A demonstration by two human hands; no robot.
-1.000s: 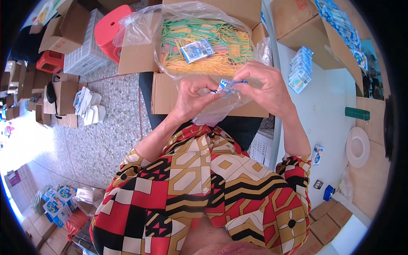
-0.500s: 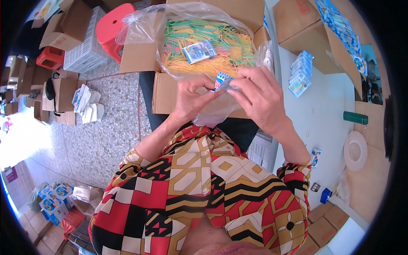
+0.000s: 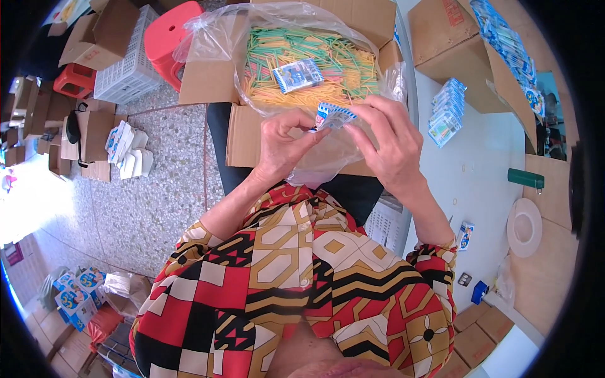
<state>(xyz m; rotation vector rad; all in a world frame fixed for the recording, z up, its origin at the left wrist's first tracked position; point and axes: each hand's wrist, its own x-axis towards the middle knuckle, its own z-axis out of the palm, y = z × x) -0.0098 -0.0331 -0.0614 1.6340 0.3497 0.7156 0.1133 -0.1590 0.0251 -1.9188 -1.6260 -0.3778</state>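
A small blue-and-white plastic packet [image 3: 332, 117] is held between my two hands above the near edge of an open carton. My left hand [image 3: 282, 142] pinches its left side between thumb and fingers. With fingertips closed on its right edge, my right hand [image 3: 394, 145] spreads the packet's top. The packet's inside is too small to make out. Just beyond, thin green, yellow and pink sticks [image 3: 271, 53] fill the plastic-lined carton [image 3: 242, 135]. On top of the sticks lies another blue-and-white packet [image 3: 298, 75], flat and slightly tilted.
On the pale table at right are a fanned row of packets [image 3: 448, 113], a carton [image 3: 444, 31], a green cylinder [image 3: 525, 178] and a white ring [image 3: 524, 227]. To the left stand a red stool [image 3: 165, 38], a white crate [image 3: 126, 72] and several boxes on the speckled floor.
The packet's top edge has spread wider and shows more of its striped border. My right hand has shifted slightly right, away from my left hand, which stays nearly in place.
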